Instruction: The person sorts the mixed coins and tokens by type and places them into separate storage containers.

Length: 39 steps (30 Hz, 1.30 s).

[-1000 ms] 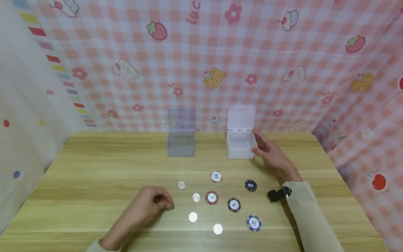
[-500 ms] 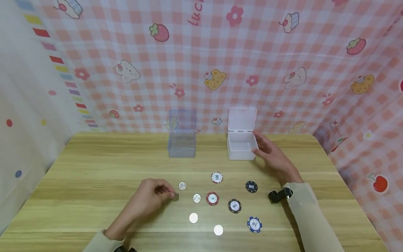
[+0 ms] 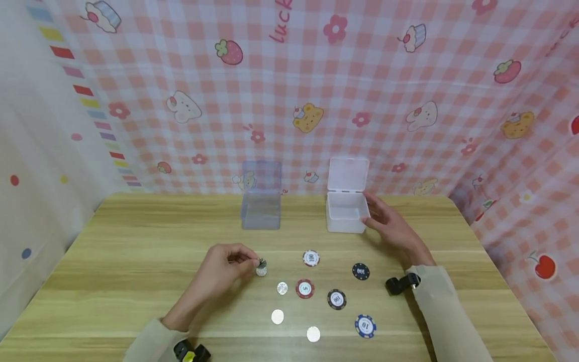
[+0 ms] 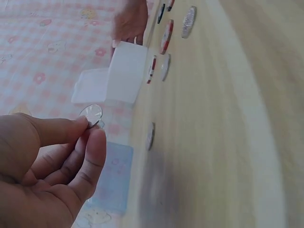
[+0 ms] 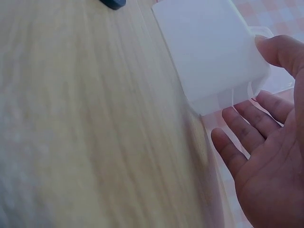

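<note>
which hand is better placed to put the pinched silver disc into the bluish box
Probably the left hand: it pinches the silver disc and is nearer the open bluish box. The right hand is farther off, its thumb touching the white box.

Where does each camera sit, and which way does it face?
Head: worn on the head, facing forward and down at the table; left hand, right hand, sleeves show.
Left wrist: worn there, facing the coin; left hand near, right hand beyond.
Right wrist: worn there, facing the white box; right hand shows.
Head and left wrist share the bluish box.
</note>
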Each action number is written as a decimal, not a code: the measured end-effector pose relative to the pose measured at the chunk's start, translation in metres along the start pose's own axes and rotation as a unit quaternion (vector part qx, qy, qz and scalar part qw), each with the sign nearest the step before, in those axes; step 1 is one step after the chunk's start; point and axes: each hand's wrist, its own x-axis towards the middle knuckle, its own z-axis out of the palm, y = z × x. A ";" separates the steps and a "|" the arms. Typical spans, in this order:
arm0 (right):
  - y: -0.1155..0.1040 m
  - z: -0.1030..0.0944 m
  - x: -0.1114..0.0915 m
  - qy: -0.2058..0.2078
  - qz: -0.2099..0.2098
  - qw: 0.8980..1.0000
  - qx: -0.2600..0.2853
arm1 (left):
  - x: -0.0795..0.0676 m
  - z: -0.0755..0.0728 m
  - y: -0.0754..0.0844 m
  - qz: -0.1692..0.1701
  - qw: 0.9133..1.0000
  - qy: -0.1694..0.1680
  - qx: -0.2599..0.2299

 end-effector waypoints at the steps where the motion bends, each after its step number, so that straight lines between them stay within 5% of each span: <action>1: 0.000 0.000 0.000 0.000 0.000 1.000 0.001 | 0.002 0.001 0.001 -0.002 1.000 -0.002 -0.009; 15: -0.003 0.001 0.001 -0.003 -0.004 1.000 -0.010 | 0.031 0.014 0.013 -0.019 0.997 0.007 -0.077; 28: 0.026 -0.003 0.008 0.013 -0.009 0.999 -0.030 | 0.055 0.033 0.025 0.013 0.993 0.011 -0.121; 39: 0.028 -0.003 0.008 0.012 -0.011 1.000 -0.025 | 0.070 0.044 0.034 0.029 0.990 -0.001 -0.136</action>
